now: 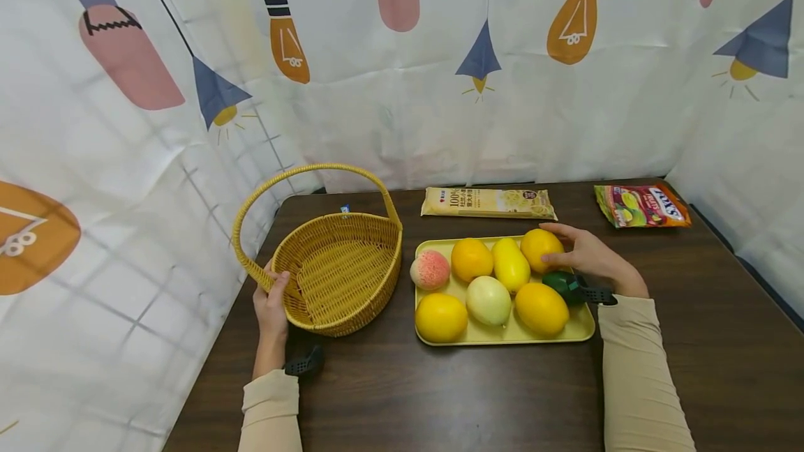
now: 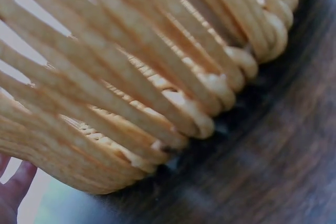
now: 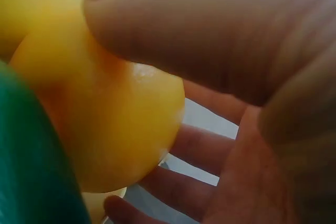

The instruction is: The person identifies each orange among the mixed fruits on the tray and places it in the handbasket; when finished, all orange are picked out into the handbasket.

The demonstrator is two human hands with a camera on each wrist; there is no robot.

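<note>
My left hand grips the left rim of a yellow wicker basket, by the foot of its tall handle. In the left wrist view the woven side of the basket fills much of the frame, with fingertips at the lower left. My right hand holds an orange at the back right corner of a yellow tray. In the right wrist view the thumb lies over the orange and the fingers curve behind it. A dark green fruit or vegetable lies just below this hand.
Also on the tray are a peach, another orange, a yellow pear-shaped fruit, a pale green round fruit and two yellow oval fruits. Behind it lie a long noodle packet and a Skittles-like candy bag.
</note>
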